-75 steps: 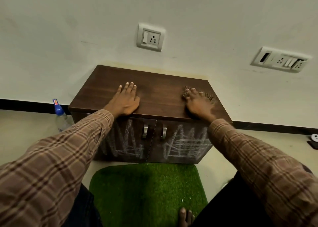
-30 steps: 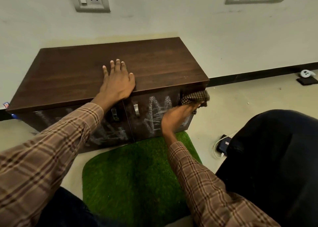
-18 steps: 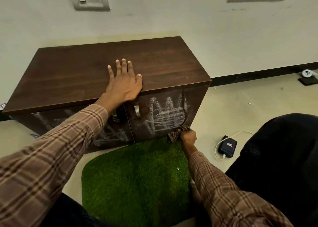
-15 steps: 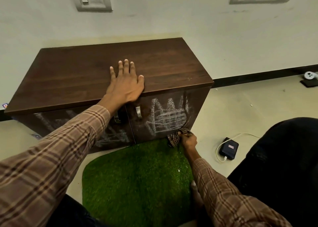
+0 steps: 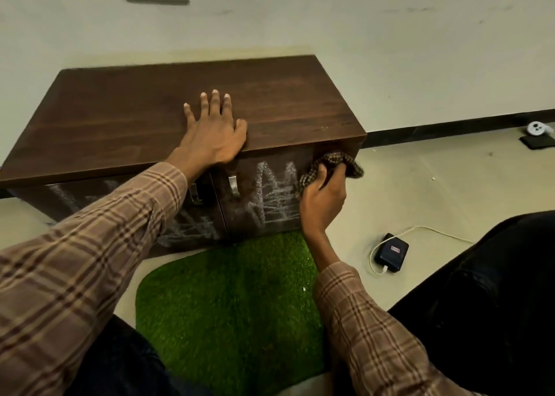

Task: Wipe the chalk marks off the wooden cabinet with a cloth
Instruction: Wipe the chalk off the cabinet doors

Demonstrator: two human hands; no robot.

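Left hand point(image 5: 214, 132) flat on cabinet point(image 5: 126, 116) — right hand point(image 5: 322, 198) apparently presses bunched cloth point(image 5: 336, 165).

Pale floor point(image 5: 420, 191) carries a wooden cabinet point(image 5: 126, 119) under the left hand point(image 5: 211, 134), a green turf mat point(image 5: 228, 305) below the right hand point(image 5: 322, 198), and a corded black device point(image 5: 392, 253) to its right.
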